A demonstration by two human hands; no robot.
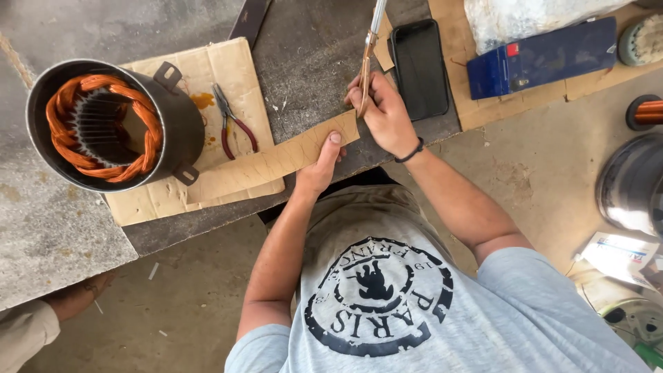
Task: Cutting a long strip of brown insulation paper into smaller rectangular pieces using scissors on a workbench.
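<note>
My left hand (319, 164) pinches a long tan strip of insulating paper (266, 164) that lies across the workbench edge, thumb on top near its right end. My right hand (384, 110) grips a pair of scissors (368, 52) with copper-coloured handles, blades pointing away from me, right at the strip's right end. A black wristband sits on my right wrist. To the left stands a dark metal motor stator housing (103, 124) with orange copper windings inside.
Red-handled pliers (231, 124) lie on a cardboard sheet (207, 69). A black phone (419, 68) and a blue flat box (542, 56) rest on the bench at the right. Another person's hand (79, 293) shows at lower left. A metal cover (632, 186) sits on the floor.
</note>
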